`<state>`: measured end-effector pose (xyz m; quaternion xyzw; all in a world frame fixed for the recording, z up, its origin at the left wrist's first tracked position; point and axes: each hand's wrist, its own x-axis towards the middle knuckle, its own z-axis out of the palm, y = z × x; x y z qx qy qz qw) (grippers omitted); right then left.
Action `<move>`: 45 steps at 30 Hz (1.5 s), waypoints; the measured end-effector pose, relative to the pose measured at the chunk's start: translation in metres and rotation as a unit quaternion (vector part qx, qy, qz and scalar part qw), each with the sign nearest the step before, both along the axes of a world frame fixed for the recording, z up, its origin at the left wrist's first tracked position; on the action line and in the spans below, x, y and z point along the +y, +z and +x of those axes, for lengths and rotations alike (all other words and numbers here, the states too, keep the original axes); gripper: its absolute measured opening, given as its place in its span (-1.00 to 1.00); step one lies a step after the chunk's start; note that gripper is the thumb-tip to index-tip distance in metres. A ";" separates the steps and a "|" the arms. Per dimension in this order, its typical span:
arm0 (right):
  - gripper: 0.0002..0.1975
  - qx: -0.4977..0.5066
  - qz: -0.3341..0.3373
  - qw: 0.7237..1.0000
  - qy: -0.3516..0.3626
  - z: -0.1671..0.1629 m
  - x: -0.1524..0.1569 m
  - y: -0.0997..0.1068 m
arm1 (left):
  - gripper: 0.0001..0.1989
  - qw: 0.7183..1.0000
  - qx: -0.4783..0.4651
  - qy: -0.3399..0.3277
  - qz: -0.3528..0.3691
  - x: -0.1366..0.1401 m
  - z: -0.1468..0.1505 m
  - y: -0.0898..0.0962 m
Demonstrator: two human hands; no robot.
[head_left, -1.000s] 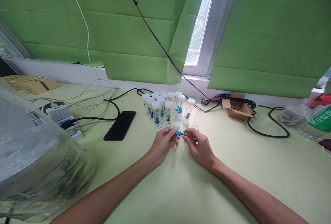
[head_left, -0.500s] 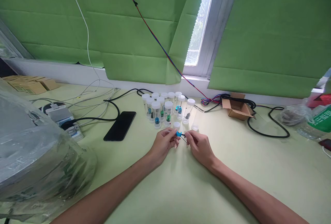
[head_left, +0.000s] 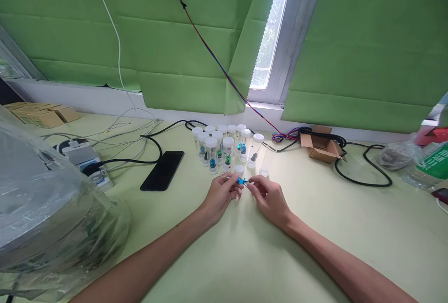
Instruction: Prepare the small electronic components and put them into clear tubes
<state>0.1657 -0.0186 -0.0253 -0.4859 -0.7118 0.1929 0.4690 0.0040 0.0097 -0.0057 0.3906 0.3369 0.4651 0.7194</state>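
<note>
My left hand is closed in a pinch on a small bright blue piece, and a thin pale rod sticks out leftward from the fingers. Closed at the right end of that piece, my right hand pinches a small dark tip; its exact kind is too small to tell. Just behind the hands stand several clear tubes with white caps, holding blue, green or grey pieces. Two white caps, one round cap and another cap, sit close to my fingers.
A black phone lies to the left, near a power strip with cables. Far left bulks a plastic-wrapped object. An opened cardboard box, a black cable and a green-labelled bottle are on the right.
My right hand's fingers have shifted slightly left, nearer the blue piece, and the thin piece that hung below them shows less. My left hand has barely moved.
</note>
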 end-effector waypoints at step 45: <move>-0.77 0.015 -0.011 1.000 0.014 0.000 0.000 -0.001 | -0.75 1.000 -0.022 0.008 -0.018 0.001 0.000 0.000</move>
